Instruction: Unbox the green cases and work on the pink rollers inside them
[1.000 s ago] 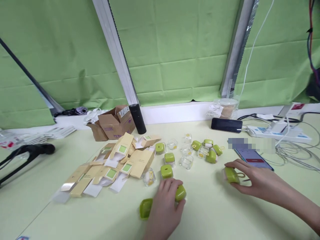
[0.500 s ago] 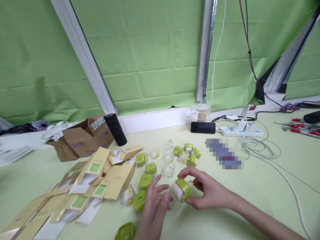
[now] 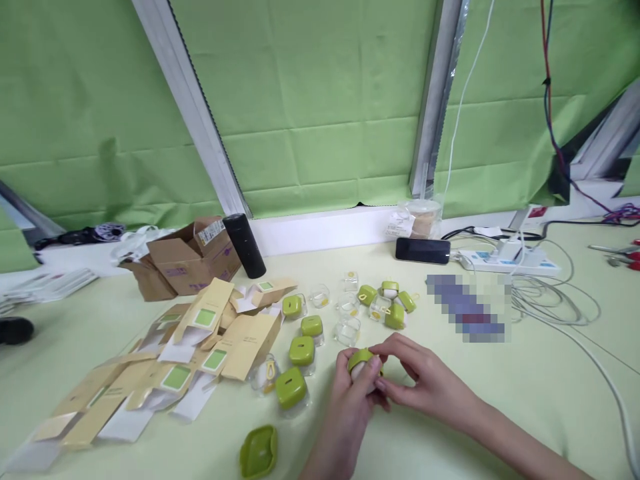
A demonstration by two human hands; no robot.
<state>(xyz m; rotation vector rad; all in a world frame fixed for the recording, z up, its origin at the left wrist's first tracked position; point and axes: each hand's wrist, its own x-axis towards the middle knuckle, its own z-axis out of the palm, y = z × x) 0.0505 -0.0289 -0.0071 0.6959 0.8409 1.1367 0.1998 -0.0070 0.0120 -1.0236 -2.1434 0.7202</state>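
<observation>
Both hands hold one small green and white case (image 3: 359,360) above the table, near the lower middle. My left hand (image 3: 350,400) wraps round it from the left, thumb on its front. My right hand (image 3: 417,373) pinches its right side between thumb and fingers. Beyond them stand clear cases (image 3: 347,330) and green and white cases (image 3: 395,315). To the left is a row of green-topped clear cases (image 3: 291,388), with a clear case with a yellow loop (image 3: 265,375) beside it. An upturned green lid (image 3: 259,452) lies nearest the front edge.
Opened tan paper packages (image 3: 250,343) spread over the left side. Behind them are a cardboard box (image 3: 193,260) and a black cylinder (image 3: 245,245). A phone (image 3: 423,251), a power strip (image 3: 510,260) and loose white cables (image 3: 555,297) are at the back right.
My left hand has moved right and closed round the case that my right hand alone was holding. The view has shifted, with the table's objects now further right, and the green lid is fully visible.
</observation>
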